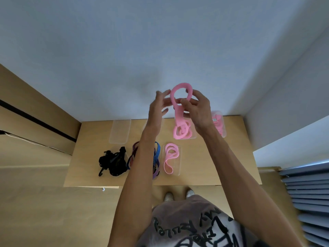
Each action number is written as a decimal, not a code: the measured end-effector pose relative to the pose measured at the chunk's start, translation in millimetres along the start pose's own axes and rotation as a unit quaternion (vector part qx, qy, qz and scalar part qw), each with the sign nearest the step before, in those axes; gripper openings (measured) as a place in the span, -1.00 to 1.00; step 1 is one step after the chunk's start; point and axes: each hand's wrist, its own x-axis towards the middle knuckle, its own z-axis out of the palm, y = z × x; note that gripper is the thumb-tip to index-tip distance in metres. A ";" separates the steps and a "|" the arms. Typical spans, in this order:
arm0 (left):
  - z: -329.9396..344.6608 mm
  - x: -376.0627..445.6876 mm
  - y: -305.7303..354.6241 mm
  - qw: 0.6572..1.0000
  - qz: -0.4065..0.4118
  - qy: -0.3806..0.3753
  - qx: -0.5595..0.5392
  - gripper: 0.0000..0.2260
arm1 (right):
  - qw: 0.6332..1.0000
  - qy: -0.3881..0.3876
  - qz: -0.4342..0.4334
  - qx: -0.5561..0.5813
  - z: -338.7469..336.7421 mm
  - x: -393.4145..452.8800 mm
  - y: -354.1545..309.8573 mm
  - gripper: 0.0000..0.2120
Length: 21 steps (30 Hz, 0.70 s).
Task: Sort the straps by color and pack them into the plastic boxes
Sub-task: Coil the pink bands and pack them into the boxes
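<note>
Both hands work above the table [204,166]: right hand [199,111] pinches the pink strap [179,111], apparently coiling it for boxing, while left hand [157,107], blurred, hovers seemingly open-fingered.

Your pink strap [178,111] looks like matt, soft woven cloth. The black straps [112,162] appear matt fabric too, and the striped straps [156,154] show a ribbed weave. The boxes [119,131] are clear, smooth plastic with a slight gloss. The surface [204,157] is light wood, smooth and matt.
</note>
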 end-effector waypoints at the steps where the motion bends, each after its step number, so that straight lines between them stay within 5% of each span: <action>1: 2.1 0.9 -12.2 0.999 -0.047 0.005 0.014 -0.50 | 1.000 0.003 0.002 -0.001 1.4 1.6 -2.4 -0.71; 4: 12.8 -1.4 -44.1 0.976 -0.199 -0.012 0.086 -0.52 | 1.000 0.005 0.001 -0.002 4.3 6.1 -11.7 -0.76; 7: 21.8 -13.3 -65.3 0.957 -0.289 -0.029 0.018 -0.67 | 1.000 0.013 -0.003 0.005 5.5 10.8 -19.0 -0.76; 14: 12.4 -27.5 -69.4 0.896 -0.412 -0.161 -0.042 -0.24 | 0.999 0.035 0.000 0.023 -2.1 14.0 -17.0 -0.75; 17: 15.4 -24.8 -75.0 0.874 -0.449 -0.153 -0.104 -0.41 | 0.999 0.022 0.026 0.039 -7.2 13.8 -14.0 -0.79; 21: 18.0 -13.8 -81.5 0.888 -0.403 -0.052 -0.213 -0.70 | 0.995 -0.026 0.094 0.028 -17.2 14.9 -8.9 -0.83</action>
